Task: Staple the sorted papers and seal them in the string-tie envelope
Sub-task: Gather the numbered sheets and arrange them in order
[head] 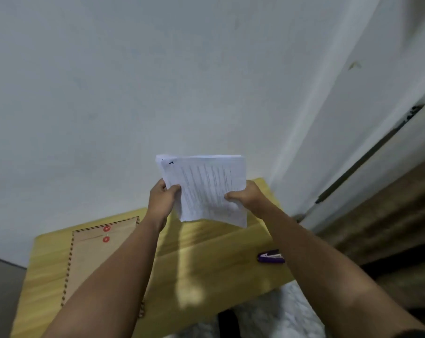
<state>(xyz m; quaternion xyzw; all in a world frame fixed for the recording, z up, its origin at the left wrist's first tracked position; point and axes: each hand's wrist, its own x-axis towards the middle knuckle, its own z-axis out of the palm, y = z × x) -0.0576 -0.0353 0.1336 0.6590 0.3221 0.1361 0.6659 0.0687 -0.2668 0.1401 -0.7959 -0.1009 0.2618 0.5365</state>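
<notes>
While both hands are busy with the paperwork, the string-tie envelope (94,254) lies flat on the left part of the yellow wooden desk (206,259), partly hidden under the person's left forearm. It is brown with a dashed dark border, and its two red closure discs sit near its far end, one just beyond the other. Whether its flap is shut cannot be told from here; lying flat and near, it looks ready to receive the papers later.

Moving right, the left hand (161,198) is raised above the desk, its grip closed on the left edge of the stack of papers (206,186), thumb in front and fingers behind. The stack is white, printed with fine lines of text too blurred to read, and carries a dark handwritten mark near its upper left corner. It is held upright and slightly tilted in the air, well clear of the desk, facing the person. The right hand (245,197) closes its grip on the right edge in the same way. Holding the sheets from both sides like this probably serves to square their edges, or to check their order, before stapling; the lower edge still looks a little uneven.

Farther right, a small purple stapler (271,256) rests on the desk near its right edge, untouched and apart from both hands, within easy reach of the right one. Stapling does not appear to have begun.
</notes>
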